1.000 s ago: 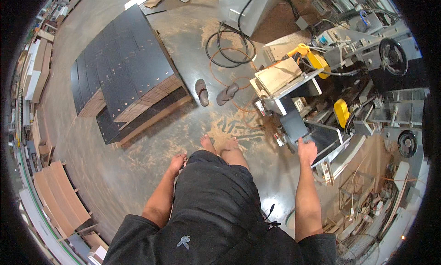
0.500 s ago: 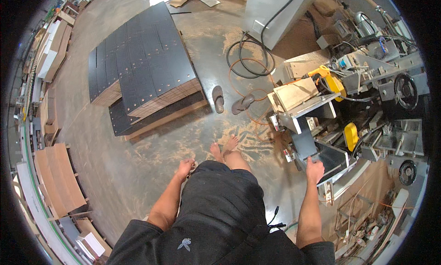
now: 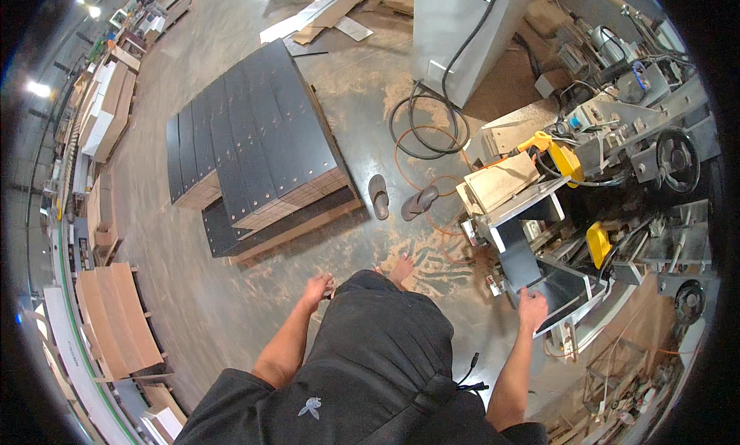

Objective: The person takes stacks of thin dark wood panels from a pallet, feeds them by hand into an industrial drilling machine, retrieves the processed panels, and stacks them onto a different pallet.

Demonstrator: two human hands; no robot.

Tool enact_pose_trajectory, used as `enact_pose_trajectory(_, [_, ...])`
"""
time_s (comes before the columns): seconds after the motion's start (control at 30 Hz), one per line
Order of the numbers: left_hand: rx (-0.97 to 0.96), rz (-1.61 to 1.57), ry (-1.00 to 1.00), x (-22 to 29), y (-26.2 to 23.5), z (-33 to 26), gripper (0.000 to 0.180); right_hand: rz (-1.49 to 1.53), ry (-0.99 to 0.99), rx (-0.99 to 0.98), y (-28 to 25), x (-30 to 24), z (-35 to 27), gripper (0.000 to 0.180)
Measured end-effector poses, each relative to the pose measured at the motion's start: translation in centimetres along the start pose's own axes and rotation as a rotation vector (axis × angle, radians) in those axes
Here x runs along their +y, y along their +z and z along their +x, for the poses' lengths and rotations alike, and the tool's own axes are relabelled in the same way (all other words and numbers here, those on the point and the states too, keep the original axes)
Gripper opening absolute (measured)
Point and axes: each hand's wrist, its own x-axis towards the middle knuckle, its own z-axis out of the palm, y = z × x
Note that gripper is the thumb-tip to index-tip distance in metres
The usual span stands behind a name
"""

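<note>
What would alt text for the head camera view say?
Seen from above, a person's right hand is at the near end of a dark panel on a metal machine, while the left hand is beside the person's dark clothing. Ahead are a stack of black boards, two sandals and dust-streaked floor.

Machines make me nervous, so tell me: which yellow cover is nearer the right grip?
The lower yellow cover: in this view it is closer to the right grip. The upper yellow cover sits beside the wooden block, farther off.
</note>
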Motion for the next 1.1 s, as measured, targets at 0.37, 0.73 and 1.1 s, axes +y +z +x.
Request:
enact_pose_trajectory(0.37, [0.072, -0.041, 0.019, 2.0, 0.1, 0.0, 0.029, 0.072, 0.031, -0.031, -0.6, -0.4, 0.2, 0.038])
enact_pose_trajectory(0.73, [0.004, -0.081, -0.171, -7.7, -5.7, 7.9, 0.046, 0.139, 0.093, -0.029, -1.4, -1.6, 0.5, 0.033])
enact_pose_trajectory(1.1, [0.027, -0.046, 0.097, 12.7, -1.3, 4.3, 0.040, 0.107, 0.141, 0.037, -0.2, -0.8, 0.9, 0.036])
